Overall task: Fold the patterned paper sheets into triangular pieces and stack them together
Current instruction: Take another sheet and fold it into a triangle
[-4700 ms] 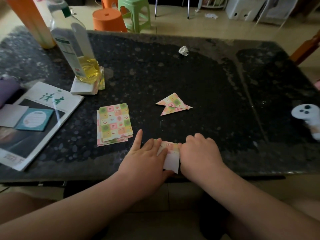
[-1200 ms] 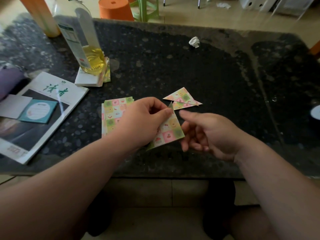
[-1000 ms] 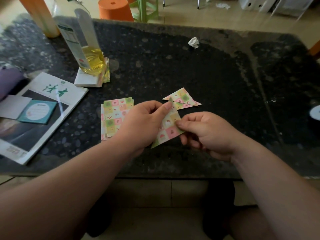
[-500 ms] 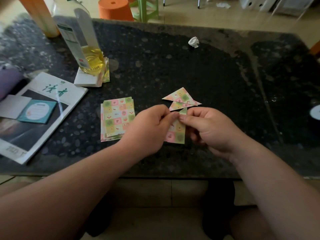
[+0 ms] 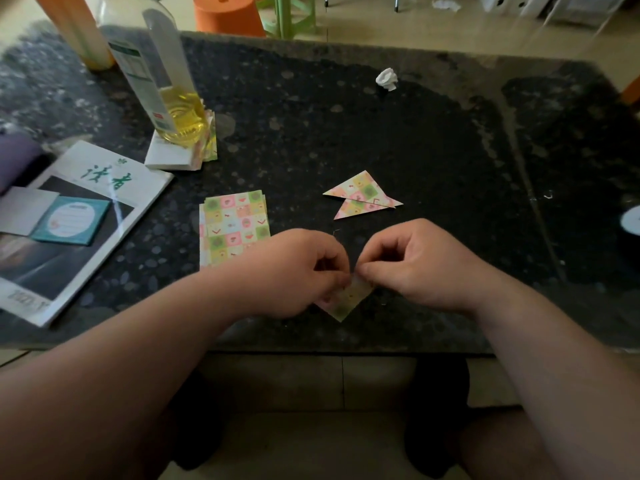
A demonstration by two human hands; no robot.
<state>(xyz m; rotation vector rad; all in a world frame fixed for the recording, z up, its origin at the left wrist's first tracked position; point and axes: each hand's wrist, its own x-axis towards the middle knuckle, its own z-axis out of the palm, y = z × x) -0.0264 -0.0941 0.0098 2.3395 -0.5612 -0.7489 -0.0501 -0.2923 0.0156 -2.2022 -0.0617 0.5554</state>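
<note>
Folded checked-paper piece (image 5: 346, 301), point toward me, near edge of the speckled dark table (image 5: 381, 133): my left hand (image 5: 294, 271) and right hand (image 5: 419, 265) both pinch its top. Left: flat stack of patterned sheets (image 5: 235, 223). Far: two folded triangles (image 5: 360, 194), overlapping. Far left: magazine (image 5: 86, 209), green brush-script title; clear bottle (image 5: 173, 109), yellow oil inside.
</note>
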